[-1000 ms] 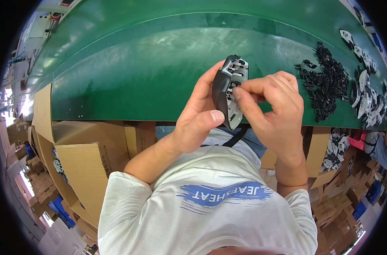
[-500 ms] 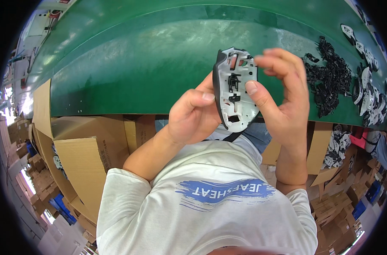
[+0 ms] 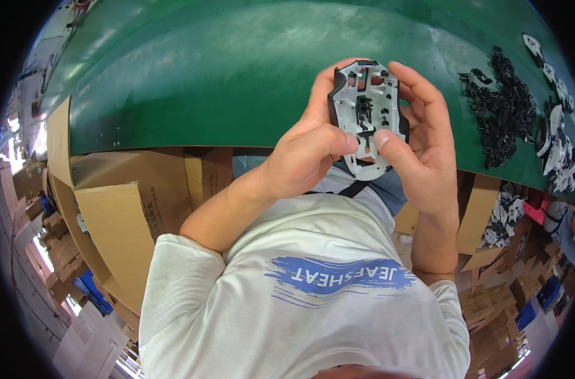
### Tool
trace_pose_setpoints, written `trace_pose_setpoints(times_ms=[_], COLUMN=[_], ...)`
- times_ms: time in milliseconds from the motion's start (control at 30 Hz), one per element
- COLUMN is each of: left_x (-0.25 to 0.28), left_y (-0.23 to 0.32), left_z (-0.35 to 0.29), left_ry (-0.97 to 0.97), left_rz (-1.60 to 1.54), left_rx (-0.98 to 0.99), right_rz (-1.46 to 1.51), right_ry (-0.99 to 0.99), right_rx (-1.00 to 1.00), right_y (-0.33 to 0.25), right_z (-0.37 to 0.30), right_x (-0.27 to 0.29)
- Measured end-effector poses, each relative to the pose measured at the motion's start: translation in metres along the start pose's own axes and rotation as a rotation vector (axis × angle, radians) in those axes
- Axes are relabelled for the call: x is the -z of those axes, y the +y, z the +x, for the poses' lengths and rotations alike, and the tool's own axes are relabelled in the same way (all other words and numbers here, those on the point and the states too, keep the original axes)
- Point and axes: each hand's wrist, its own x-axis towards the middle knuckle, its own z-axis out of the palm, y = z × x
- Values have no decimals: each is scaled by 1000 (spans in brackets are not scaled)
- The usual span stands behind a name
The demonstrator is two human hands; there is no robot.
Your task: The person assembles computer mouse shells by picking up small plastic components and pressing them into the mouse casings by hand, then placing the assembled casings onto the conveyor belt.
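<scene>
Both my hands hold a white-and-black moulded plastic housing shell (image 3: 377,107) above the table's near edge. Its hollow inner side faces up, showing white ribs and pegs, with a small black part set along the middle. The outline is long and rounded, like a computer mouse's. My left hand (image 3: 312,142) grips the left side, its thumb pressed on the lower inside and its fingers behind the shell. On the other side, my right hand (image 3: 426,136) has its thumb on the lower inside and its fingers curled round the right edge.
A heap of small black plastic parts (image 3: 502,110) lies on the green table (image 3: 205,82) to the right. Beyond it are several white-and-black shells (image 3: 558,145). An open cardboard box (image 3: 113,215) stands at the left below the table edge; another box (image 3: 480,211) with parts stands at the right.
My right hand has closed onto the shell's right edge; its fingers were lifted off before. The shell has turned to face up more squarely and moved slightly right. My left thumb has moved onto its lower inside.
</scene>
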Motion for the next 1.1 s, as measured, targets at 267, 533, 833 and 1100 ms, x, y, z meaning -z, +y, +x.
trace_pose_setpoints(times_ms=[267, 533, 833, 1100], left_x=[-1, 19, 29, 28], left_y=[-26, -38, -44, -35], left_z=[3, 0, -1, 4], left_ry=[186, 218, 255, 243], left_rz=[389, 660, 796, 747], left_rx=[-267, -361, -436, -352], right_rz=[-216, -349, -505, -619], right_ry=[148, -12, 52, -29], right_rx=[93, 37, 169, 197], right_y=[19, 20, 26, 15], right_z=[-1, 2, 6, 11], right_x=[-20, -21, -32, -22])
